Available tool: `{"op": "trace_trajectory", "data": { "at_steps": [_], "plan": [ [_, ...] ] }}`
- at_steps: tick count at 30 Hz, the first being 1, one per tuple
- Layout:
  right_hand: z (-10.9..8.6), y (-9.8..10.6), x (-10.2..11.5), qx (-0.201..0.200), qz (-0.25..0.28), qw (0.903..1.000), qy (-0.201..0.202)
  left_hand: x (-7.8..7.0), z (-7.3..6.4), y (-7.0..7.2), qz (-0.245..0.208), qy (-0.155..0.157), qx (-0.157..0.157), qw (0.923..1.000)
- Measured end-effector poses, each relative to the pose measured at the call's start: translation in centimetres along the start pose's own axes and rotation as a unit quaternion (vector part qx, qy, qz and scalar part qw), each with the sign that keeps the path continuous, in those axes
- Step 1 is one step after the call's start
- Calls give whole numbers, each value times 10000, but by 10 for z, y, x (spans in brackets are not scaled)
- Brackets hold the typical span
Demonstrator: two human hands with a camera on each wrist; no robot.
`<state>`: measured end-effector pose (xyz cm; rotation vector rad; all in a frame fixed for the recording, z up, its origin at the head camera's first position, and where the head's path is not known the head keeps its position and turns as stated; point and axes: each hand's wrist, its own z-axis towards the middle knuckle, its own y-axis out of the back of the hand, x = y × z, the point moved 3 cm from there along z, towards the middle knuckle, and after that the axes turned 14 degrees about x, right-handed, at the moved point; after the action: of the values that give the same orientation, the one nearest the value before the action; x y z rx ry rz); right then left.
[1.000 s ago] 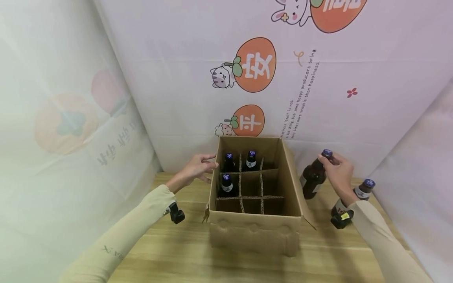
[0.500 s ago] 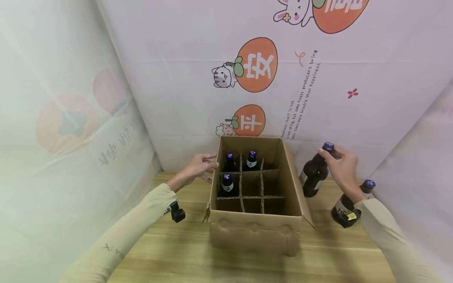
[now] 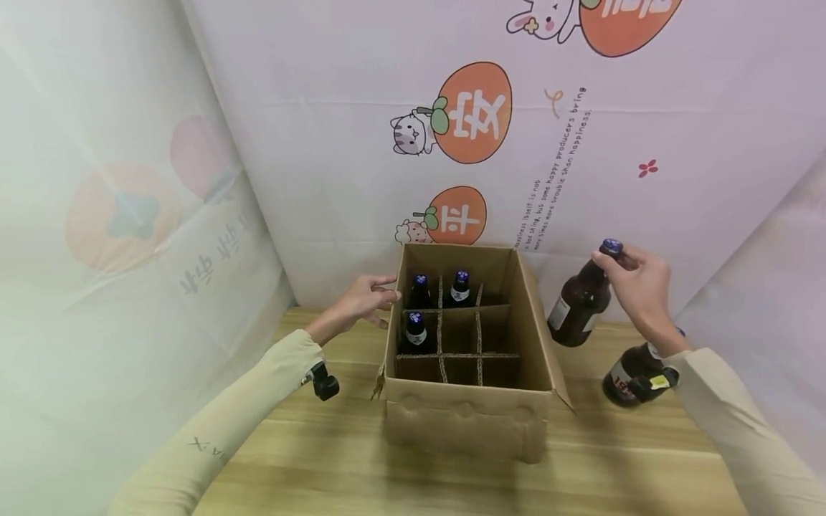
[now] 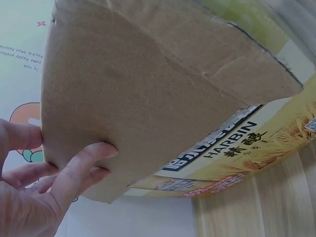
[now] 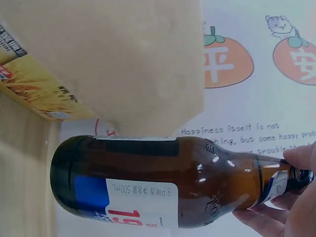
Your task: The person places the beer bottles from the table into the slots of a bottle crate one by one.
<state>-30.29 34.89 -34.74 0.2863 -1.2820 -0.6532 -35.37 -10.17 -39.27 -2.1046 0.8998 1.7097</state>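
Note:
My right hand [image 3: 642,283] grips a brown glass beer bottle [image 3: 581,304] by its neck, just under the blue cap. The bottle leans beside the right wall of an open cardboard carton [image 3: 464,405]. In the right wrist view, the bottle's white and blue label [image 5: 143,197] shows. My left hand [image 3: 361,297] rests against the carton's left side near the rim; in the left wrist view, its fingertips touch the brown flap [image 4: 128,84]. Inside the carton, cardboard dividers [image 3: 459,355] form cells, and three blue-capped bottles [image 3: 416,337] stand in cells at the left and back.
Another beer bottle [image 3: 629,376] stands on the wooden table [image 3: 323,459] at the right, partly covered by my right forearm. A printed white cloth [image 3: 335,143] hangs behind the carton, with pale sheets on both sides. The carton's right flap [image 3: 560,380] sticks outward.
My right hand has lifted the bottle slightly up and to the right, and the bottle leans more. The left hand stays against the carton. The view has shifted slightly.

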Motion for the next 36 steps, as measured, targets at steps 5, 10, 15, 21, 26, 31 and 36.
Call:
{"op": "trace_trajectory", "data": {
  "at_steps": [5,10,15,21,26,31,36],
  "plan": [
    [2,8,11,-19,-32,10000,-44,-2,-1,-3,25,-30,11,10000],
    [2,14,23,-89,-40,9999,-66,-1,-2,-3,62,-76,28,9999],
    [3,11,37,-210,-37,9997,151,4,-7,0,137,-7,-34,9999],
    [5,13,49,-338,89,9986,399,3,-8,1,149,-71,-10,9999],
    [6,18,57,-347,155,9984,409,1,-7,-1,155,-76,28,9998],
    [7,22,67,-368,106,9978,540,-1,-5,-1,171,-61,-11,9998],
    [5,25,75,-207,153,9982,534,-1,-4,-1,204,-79,30,9998]
  ]
}}
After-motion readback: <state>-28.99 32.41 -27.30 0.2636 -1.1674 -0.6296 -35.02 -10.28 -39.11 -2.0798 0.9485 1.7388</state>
